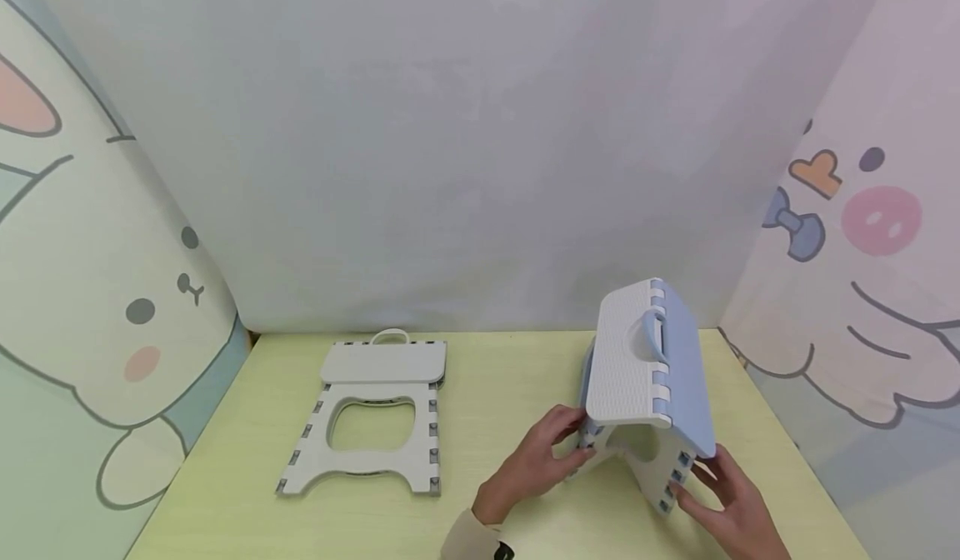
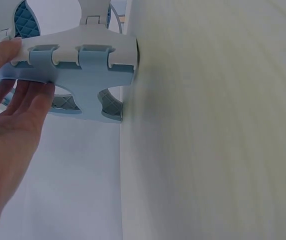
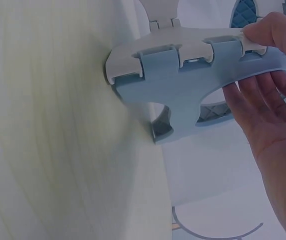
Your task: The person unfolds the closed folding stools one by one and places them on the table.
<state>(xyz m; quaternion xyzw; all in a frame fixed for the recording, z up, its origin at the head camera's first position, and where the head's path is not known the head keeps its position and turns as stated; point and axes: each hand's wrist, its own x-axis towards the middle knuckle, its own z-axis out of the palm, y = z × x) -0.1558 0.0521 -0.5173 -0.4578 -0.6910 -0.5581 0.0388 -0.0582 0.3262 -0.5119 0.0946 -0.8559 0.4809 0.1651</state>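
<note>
A white and light-blue folding step stool (image 1: 622, 352) stands partly unfolded at the right of the table, its top bent into a ridge with a blue loop handle (image 1: 654, 337) on it. My left hand (image 1: 536, 456) grips the hinged edge of its left leg panel. On the opposite leg panel, my right hand (image 1: 727, 502) holds the hinged edge. In the left wrist view, the thumb lies on the white side of the leg (image 2: 88, 75) and the fingers are behind the blue side. The right wrist view shows a matching grasp on the other leg (image 3: 183, 75).
A second folding stool (image 1: 367, 460), white with grey hinges, lies folded flat at the left of the pale yellow table (image 1: 495, 377). A plain pale curtain (image 1: 480, 152) hangs behind the table. Cartoon-printed cloths (image 1: 75, 293) hang at both sides.
</note>
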